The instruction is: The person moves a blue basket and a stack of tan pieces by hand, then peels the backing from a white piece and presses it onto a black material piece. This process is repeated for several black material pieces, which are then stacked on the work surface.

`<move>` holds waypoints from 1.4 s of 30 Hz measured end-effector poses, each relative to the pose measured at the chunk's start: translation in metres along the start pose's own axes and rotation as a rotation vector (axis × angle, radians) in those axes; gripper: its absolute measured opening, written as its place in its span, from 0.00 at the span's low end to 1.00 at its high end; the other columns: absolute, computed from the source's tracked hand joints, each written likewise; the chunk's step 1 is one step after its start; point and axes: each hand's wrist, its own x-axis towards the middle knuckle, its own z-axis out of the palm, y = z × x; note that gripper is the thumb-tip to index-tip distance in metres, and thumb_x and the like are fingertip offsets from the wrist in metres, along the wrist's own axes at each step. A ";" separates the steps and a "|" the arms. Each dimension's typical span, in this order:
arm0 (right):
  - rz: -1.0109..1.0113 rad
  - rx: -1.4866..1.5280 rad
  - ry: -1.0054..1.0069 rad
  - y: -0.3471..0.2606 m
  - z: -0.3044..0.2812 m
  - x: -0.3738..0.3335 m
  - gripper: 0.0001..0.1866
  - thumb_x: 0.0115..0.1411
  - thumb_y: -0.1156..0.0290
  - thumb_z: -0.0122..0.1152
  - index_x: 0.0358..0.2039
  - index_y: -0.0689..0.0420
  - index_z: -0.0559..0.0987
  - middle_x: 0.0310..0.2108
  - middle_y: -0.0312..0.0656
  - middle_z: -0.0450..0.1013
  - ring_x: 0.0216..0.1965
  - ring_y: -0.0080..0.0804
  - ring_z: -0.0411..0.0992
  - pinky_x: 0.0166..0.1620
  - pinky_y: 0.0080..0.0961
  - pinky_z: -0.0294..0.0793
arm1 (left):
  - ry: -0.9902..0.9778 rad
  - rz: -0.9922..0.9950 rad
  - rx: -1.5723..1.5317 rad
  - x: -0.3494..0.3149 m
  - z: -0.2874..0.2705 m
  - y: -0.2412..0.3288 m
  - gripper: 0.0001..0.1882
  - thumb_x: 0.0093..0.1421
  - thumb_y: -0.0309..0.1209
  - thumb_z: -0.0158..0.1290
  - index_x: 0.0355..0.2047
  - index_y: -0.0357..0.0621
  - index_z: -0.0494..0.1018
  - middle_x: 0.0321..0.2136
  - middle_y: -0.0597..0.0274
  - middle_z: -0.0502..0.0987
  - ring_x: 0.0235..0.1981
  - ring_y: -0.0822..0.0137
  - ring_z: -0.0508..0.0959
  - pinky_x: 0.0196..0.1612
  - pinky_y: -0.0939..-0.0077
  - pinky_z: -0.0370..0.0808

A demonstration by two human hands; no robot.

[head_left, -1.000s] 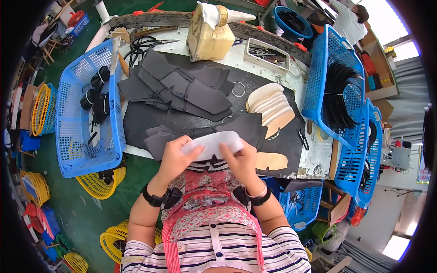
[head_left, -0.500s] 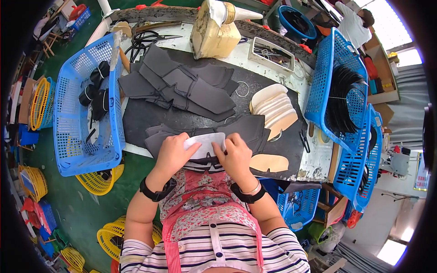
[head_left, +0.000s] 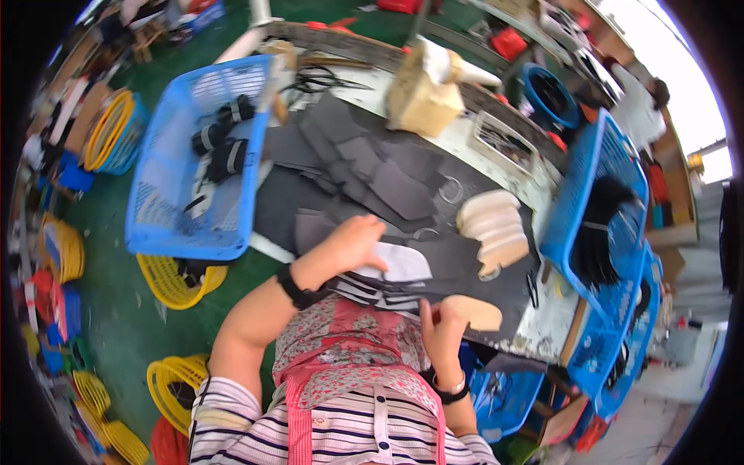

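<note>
My left hand grips the left end of a white curved fabric piece, its thumb lying on the piece. Beneath and in front of it are several layered dark pieces with pale edges, close to my apron. My right hand is at the table's near edge, beside the left end of a loose cream insole-shaped piece. Its fingers are blurred and partly hidden, so whether they grip the cream piece is unclear. Dark grey cut pieces lie in an overlapping heap beyond my hands.
A stack of cream pieces lies right of the heap. Blue baskets flank the table: one with black rolls at left, one with black strips at right. Behind stand a yellowish block-like container, scissors and a tool tray.
My right hand has left the white piece's right end and moved down and right to the loose cream piece. My left hand stays on the white piece. The whole view has shifted.
</note>
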 end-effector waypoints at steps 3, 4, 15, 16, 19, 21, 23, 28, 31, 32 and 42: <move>0.195 0.193 -0.323 0.016 0.022 -0.025 0.13 0.59 0.65 0.61 0.29 0.63 0.73 0.23 0.47 0.75 0.19 0.33 0.71 0.23 0.31 0.67 | -0.337 -0.122 0.014 0.012 0.000 0.020 0.42 0.33 0.60 0.66 0.33 0.30 0.70 0.33 0.43 0.73 0.40 0.50 0.74 0.41 0.61 0.73; 0.150 0.199 -0.350 0.019 0.029 -0.027 0.13 0.59 0.65 0.61 0.29 0.63 0.73 0.23 0.47 0.75 0.19 0.33 0.71 0.23 0.31 0.67 | -0.329 -0.144 -0.024 0.007 0.004 0.024 0.45 0.31 0.62 0.65 0.32 0.29 0.69 0.32 0.42 0.73 0.38 0.50 0.75 0.41 0.61 0.73; -0.053 0.658 -0.153 -0.008 0.024 -0.025 0.25 0.64 0.75 0.50 0.58 0.67 0.54 0.50 0.47 0.64 0.45 0.31 0.67 0.49 0.28 0.68 | 0.000 -0.202 -0.395 -0.068 -0.013 0.085 0.49 0.36 0.55 0.68 0.46 0.27 0.62 0.40 0.40 0.71 0.44 0.52 0.73 0.46 0.64 0.72; -0.060 0.660 -0.153 -0.016 0.023 -0.022 0.25 0.64 0.75 0.50 0.58 0.67 0.54 0.50 0.47 0.64 0.45 0.31 0.67 0.49 0.28 0.68 | -0.133 -0.334 -0.634 -0.072 -0.025 0.092 0.49 0.38 0.53 0.69 0.49 0.28 0.61 0.42 0.42 0.70 0.46 0.54 0.71 0.48 0.65 0.71; -0.003 0.896 -0.009 -0.048 0.026 -0.011 0.29 0.61 0.78 0.52 0.59 0.67 0.52 0.52 0.47 0.62 0.50 0.33 0.64 0.56 0.29 0.62 | 0.175 -0.344 -0.833 -0.081 -0.036 0.096 0.47 0.42 0.47 0.69 0.51 0.29 0.57 0.43 0.45 0.68 0.48 0.58 0.69 0.50 0.68 0.69; -0.085 0.862 -0.097 -0.067 0.026 0.003 0.30 0.60 0.79 0.53 0.60 0.66 0.52 0.52 0.47 0.62 0.50 0.33 0.65 0.56 0.29 0.63 | 0.333 -0.344 -0.929 -0.086 -0.045 0.099 0.46 0.44 0.44 0.69 0.52 0.30 0.56 0.43 0.47 0.67 0.49 0.61 0.69 0.51 0.70 0.68; -0.244 0.788 -0.272 -0.085 0.026 0.019 0.33 0.58 0.82 0.56 0.60 0.66 0.51 0.51 0.47 0.63 0.50 0.33 0.65 0.55 0.29 0.65 | 0.496 -0.337 -0.888 -0.091 -0.061 0.094 0.44 0.45 0.40 0.69 0.53 0.31 0.55 0.44 0.49 0.66 0.49 0.63 0.68 0.51 0.71 0.67; -0.339 0.944 -0.378 -0.127 0.031 0.028 0.35 0.55 0.85 0.58 0.60 0.62 0.52 0.51 0.49 0.64 0.48 0.30 0.68 0.50 0.26 0.70 | 0.668 -0.381 -0.706 -0.105 -0.110 0.074 0.43 0.46 0.41 0.69 0.53 0.33 0.55 0.44 0.50 0.67 0.49 0.64 0.68 0.52 0.71 0.66; -0.414 0.954 -0.559 -0.129 0.035 0.031 0.31 0.56 0.84 0.58 0.58 0.61 0.57 0.48 0.46 0.67 0.43 0.26 0.69 0.48 0.22 0.70 | 0.789 -0.525 -0.478 -0.104 -0.169 0.048 0.43 0.45 0.42 0.68 0.53 0.32 0.57 0.46 0.49 0.69 0.48 0.64 0.69 0.52 0.71 0.67; -0.408 0.950 -0.544 -0.123 0.036 0.033 0.31 0.56 0.84 0.58 0.58 0.61 0.57 0.48 0.46 0.67 0.43 0.26 0.69 0.48 0.22 0.70 | 0.835 -0.531 -0.399 -0.102 -0.185 0.024 0.43 0.45 0.43 0.68 0.53 0.31 0.58 0.46 0.48 0.70 0.48 0.64 0.71 0.52 0.70 0.67; -0.188 0.369 -0.242 -0.029 0.007 0.028 0.16 0.53 0.79 0.63 0.42 0.62 0.71 0.41 0.45 0.71 0.37 0.32 0.72 0.40 0.24 0.72 | 0.166 -0.889 -0.150 -0.203 -0.236 -0.247 0.35 0.50 0.33 0.65 0.55 0.34 0.64 0.49 0.49 0.73 0.49 0.55 0.75 0.53 0.68 0.70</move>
